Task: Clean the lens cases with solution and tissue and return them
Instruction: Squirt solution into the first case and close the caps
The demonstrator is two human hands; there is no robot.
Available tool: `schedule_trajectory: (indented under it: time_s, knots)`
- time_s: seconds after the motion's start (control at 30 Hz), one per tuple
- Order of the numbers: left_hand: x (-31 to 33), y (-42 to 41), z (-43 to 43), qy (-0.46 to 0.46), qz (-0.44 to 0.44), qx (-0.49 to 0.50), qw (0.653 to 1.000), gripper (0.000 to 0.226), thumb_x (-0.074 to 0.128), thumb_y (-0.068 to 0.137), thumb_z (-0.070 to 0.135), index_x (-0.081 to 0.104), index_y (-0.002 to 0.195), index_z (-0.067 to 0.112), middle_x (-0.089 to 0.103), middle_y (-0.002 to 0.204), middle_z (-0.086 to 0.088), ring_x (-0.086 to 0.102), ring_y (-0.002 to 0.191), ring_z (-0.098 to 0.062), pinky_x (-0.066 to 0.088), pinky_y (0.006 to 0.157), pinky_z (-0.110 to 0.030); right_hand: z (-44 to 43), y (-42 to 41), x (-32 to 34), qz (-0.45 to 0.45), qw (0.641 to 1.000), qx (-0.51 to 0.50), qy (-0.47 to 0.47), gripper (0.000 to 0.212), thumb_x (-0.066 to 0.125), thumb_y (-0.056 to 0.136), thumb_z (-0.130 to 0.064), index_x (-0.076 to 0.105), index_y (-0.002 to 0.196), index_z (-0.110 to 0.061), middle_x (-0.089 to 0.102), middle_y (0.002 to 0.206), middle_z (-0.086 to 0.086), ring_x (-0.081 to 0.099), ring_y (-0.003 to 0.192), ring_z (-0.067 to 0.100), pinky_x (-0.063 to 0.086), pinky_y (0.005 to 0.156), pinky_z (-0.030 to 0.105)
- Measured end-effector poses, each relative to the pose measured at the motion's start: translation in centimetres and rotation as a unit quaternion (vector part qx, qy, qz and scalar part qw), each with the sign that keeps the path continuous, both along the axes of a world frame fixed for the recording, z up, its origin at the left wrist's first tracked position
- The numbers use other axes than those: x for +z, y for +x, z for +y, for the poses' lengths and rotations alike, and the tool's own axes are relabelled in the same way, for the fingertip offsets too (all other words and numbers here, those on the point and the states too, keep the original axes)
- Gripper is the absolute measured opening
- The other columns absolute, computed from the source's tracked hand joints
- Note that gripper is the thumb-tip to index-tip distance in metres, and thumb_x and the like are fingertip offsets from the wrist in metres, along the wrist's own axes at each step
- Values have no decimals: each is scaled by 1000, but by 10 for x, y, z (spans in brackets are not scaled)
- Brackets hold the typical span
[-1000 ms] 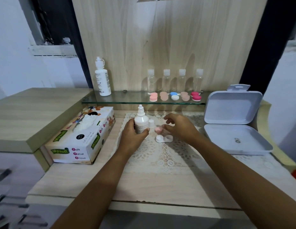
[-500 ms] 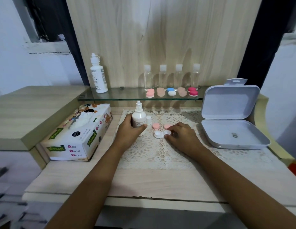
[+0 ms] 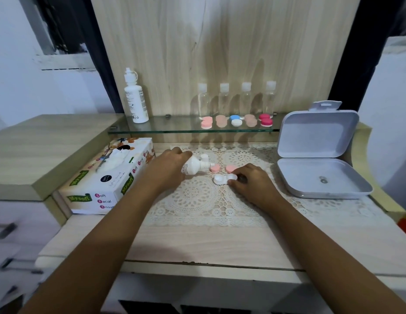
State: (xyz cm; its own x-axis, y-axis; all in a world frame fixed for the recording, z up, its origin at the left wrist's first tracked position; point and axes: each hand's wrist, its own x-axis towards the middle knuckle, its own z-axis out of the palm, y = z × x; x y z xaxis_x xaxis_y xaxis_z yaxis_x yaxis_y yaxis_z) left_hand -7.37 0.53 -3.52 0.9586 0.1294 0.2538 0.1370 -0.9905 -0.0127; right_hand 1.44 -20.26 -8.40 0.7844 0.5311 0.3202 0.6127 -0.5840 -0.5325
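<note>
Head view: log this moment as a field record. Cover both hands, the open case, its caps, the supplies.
left hand: grips small bottle, tipped, nozzle pointing right
right hand: pinches white lens case at its right end
case state: open, on lace mat
pink caps: two, off, on mat behind case
bottle cap: off, on mat behind bottle
tissue box: left of mat

Dim indoor light, soft shadows behind shelf bottles (image 3: 235,99), wide-angle bending at edges, slight blur
</note>
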Motion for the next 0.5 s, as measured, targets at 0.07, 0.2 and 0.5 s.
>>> schedule_trajectory:
  time_s: [0.07, 0.2, 0.5]
  knots:
    - [2, 0, -1, 25, 16, -6, 1000, 62, 68, 82, 34, 40, 137, 23, 52, 126, -5, 48, 113, -22, 45, 84, -38, 0, 0, -1, 0, 1000, 0, -1, 27, 64, 84, -29, 68, 106, -14, 61, 100, 9, 53, 97, 27, 43, 83, 37]
    - [6, 4, -7, 72, 27, -22, 997, 58, 64, 85, 36, 40, 136, 23, 51, 122, -5, 47, 112, -22, 44, 77, -36, 0, -1, 0, 8, 1000, -5, -2, 29, 63, 85, -29, 67, 110, -14, 61, 106, 9, 52, 102, 26, 42, 87, 36]
    - [0, 7, -15, 128, 8, -52, 990, 54, 59, 89, 28, 39, 138, 18, 52, 124, -6, 47, 113, -23, 44, 82, -35, 0, -1, 0, 4, 1000, -5, -4, 31, 61, 86, -31, 66, 112, -15, 60, 109, 8, 51, 105, 26, 41, 90, 38]
